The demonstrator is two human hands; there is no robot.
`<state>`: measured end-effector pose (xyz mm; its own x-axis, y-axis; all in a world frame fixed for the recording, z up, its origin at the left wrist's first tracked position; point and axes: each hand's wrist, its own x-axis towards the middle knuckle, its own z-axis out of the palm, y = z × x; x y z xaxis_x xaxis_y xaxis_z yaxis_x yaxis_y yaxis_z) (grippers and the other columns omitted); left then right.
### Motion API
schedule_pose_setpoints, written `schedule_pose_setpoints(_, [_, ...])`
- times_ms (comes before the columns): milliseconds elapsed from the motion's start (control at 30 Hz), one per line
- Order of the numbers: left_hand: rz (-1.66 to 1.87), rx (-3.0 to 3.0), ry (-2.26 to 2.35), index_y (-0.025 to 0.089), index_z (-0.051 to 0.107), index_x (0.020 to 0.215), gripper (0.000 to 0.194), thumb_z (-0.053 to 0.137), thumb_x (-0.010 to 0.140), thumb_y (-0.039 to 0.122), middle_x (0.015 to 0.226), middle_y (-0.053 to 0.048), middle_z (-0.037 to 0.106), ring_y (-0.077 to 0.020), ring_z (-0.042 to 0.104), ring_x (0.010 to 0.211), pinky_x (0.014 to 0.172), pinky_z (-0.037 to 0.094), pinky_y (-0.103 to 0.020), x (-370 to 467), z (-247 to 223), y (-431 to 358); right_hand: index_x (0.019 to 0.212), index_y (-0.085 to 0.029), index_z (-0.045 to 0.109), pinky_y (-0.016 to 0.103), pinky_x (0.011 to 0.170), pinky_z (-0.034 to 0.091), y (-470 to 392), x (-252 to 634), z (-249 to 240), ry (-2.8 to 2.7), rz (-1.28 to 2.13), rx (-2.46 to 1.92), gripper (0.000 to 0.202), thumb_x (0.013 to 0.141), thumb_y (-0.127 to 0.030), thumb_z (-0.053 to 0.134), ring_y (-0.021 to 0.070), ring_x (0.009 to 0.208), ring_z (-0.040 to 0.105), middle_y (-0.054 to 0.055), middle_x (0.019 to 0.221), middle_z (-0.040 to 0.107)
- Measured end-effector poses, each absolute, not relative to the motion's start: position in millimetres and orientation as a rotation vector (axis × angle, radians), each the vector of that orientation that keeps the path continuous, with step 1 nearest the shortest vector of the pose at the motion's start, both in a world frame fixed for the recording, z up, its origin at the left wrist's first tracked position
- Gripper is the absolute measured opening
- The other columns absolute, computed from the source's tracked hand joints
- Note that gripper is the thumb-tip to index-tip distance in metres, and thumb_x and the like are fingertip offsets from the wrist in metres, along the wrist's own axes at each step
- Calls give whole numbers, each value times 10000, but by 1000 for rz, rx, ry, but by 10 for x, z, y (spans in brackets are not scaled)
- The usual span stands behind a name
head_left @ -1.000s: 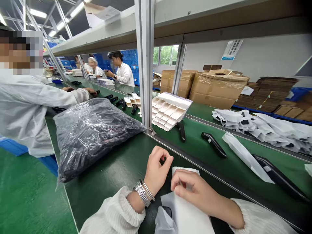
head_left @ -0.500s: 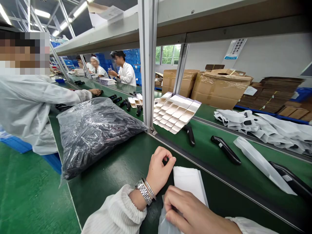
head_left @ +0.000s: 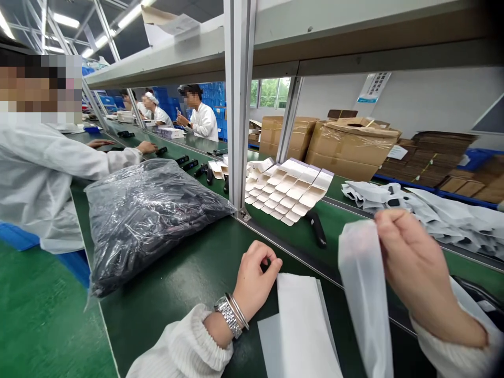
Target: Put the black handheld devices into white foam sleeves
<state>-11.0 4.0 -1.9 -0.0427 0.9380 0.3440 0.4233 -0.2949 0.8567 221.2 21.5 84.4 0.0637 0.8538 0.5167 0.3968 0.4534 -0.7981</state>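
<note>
My left hand [head_left: 256, 277] rests over the green table, thumb and index finger pinched together beside the top of a stack of white sleeves [head_left: 301, 320]; whatever the pinch holds, if anything, is too small to make out. On the right, my right hand [head_left: 413, 262] pinches the upper end of a translucent white sleeve [head_left: 364, 294], which hangs down over the belt's edge strip. Behind the hands, a black curved handle [head_left: 316, 229] lies on the green belt, partly under a block of open white boxes [head_left: 289, 190].
A clear bag of dark items [head_left: 153, 220] fills the table's left part. A metal post [head_left: 238, 115] stands ahead under a shelf [head_left: 354, 42]. White-wrapped pieces [head_left: 433, 210] lie on the belt at right. A person in white [head_left: 43, 168] works at the left; others sit farther back.
My right hand has risen from the stack and moved right, with a translucent sleeve in its fingers. My left hand has hardly moved. The white boxes on the belt have shifted right.
</note>
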Motion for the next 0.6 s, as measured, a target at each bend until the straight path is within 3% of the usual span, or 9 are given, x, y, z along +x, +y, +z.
schedule_pose_setpoints(233, [1263,1779,1443,202,508,702,151,551,843,168,809,4,525,-156,511,767,737,426,-287,-99,-22,30,856,-257,469,332,600,335,1201,2917,633,-1672,78,-1441,184,929,-424,448,197,607,455,8,689,494])
schedule_pose_setpoints(367, [1250,1781,1448,203,503,697,154,557,837,166,800,5,522,-159,508,768,739,421,-293,-98,-17,35,978,-221,511,367,723,399,1359,3030,212,-1718,12,-1519,157,891,-349,484,256,845,586,88,959,635])
schedule_pose_setpoints(433, [1250,1774,1447,203,506,695,153,563,831,161,798,6,524,-159,510,769,738,420,-292,-94,-22,36,1032,-219,530,384,795,420,1264,2925,18,-1733,17,-1474,184,886,-321,482,270,955,589,97,1067,633])
schedule_pose_setpoints(600, [1247,1773,1435,202,520,696,145,581,818,155,800,5,534,-157,514,763,729,420,-287,-81,-42,33,955,-230,576,374,837,450,840,2451,-222,-1973,321,-1268,157,940,-297,435,231,945,594,60,985,634])
